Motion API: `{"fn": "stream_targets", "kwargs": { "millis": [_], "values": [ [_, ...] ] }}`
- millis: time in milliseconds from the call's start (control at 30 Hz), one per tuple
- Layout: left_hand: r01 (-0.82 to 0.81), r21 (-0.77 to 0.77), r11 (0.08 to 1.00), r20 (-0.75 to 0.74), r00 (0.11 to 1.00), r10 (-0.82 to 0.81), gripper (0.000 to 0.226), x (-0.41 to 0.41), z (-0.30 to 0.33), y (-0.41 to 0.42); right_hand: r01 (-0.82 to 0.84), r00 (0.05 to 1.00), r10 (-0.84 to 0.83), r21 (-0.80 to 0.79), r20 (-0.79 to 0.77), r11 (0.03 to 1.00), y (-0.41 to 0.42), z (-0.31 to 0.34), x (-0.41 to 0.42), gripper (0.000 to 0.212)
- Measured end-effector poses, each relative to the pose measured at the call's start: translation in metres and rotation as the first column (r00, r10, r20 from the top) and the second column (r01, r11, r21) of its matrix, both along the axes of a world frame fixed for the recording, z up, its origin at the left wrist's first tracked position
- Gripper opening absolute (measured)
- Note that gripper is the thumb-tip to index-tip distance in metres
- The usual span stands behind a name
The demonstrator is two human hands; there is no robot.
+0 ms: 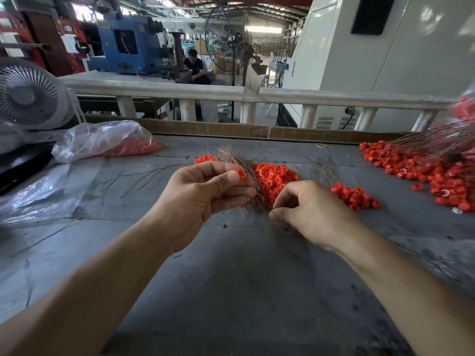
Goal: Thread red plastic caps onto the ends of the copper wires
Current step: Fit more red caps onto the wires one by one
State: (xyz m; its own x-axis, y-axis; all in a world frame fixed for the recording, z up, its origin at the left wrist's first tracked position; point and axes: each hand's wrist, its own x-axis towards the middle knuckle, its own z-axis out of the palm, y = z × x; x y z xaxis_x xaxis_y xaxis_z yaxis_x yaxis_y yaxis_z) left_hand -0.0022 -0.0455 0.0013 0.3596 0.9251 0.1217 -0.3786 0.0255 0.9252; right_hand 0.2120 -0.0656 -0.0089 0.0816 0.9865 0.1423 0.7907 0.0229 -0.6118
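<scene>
The left hand [205,196] holds one red cap [241,174] pinched between the thumb and the first finger. The other fingers of that hand curl round a bunch of thin copper wires [239,160]. The wires stick up past the fingers and also poke out below the hand.

The right hand [311,211] is just beside the left one. Its thumb and first finger are pressed together at the tips, low down near the bottom ends of the wires. It may be pinching one thin wire there, but the wire is too fine to see for sure.

Both hands are over a grey table [244,278]. Right behind the hands lies a pile of red caps [276,176]. A smaller heap of caps [357,196] sits to the right of the right hand. Far over on the right is a big spread of caps with wires [421,163] in them.

On the left of the table lies a clear plastic bag [102,140] with red caps inside. Near it stands a small fan [28,96].
</scene>
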Motion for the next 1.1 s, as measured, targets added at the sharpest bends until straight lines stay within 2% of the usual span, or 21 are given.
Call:
{"fn": "stream_targets", "kwargs": {
  "millis": [100,200,300,467,633,867,1000,1100],
  "values": [
    [0.001,0.007,1.000,-0.007,1.000,-0.001,0.027,0.001,-0.001,0.000,0.028,0.965,-0.005,0.082,-0.262,0.996,0.001,0.007,0.001,0.016],
    [0.005,0.020,1.000,-0.018,1.000,-0.005,0.028,0.003,-0.002,-0.002,0.014,0.854,0.068,0.153,-0.515,0.988,-0.003,0.016,-0.003,0.016],
    [0.014,0.056,0.998,-0.045,0.999,-0.012,0.027,0.006,-0.003,-0.004,-0.012,0.780,0.162,0.244,-0.604,0.970,-0.009,0.023,-0.011,0.014],
    [0.008,0.130,0.992,-0.084,0.996,0.003,0.026,0.008,-0.005,-0.006,-0.063,0.849,0.260,0.400,-0.460,0.914,-0.017,0.025,-0.023,0.015],
    [-0.012,0.198,0.980,-0.103,0.994,0.033,0.016,0.009,-0.005,-0.007,-0.113,0.895,0.281,0.433,-0.346,0.894,-0.020,0.022,-0.026,0.016],
    [-0.076,0.293,0.953,-0.135,0.983,0.120,0.021,0.012,-0.005,-0.010,-0.114,0.916,0.281,0.486,-0.287,0.866,-0.020,0.019,-0.027,0.016],
    [-0.100,0.326,0.940,-0.159,0.974,0.159,0.022,0.013,-0.005,-0.010,-0.148,0.945,0.283,0.555,-0.165,0.819,-0.021,0.020,-0.028,0.014],
    [-0.098,0.331,0.938,-0.162,0.974,0.159,0.023,0.012,-0.006,-0.009,-0.166,0.938,0.306,0.565,-0.162,0.809,-0.022,0.021,-0.026,0.013]
  ]
}}
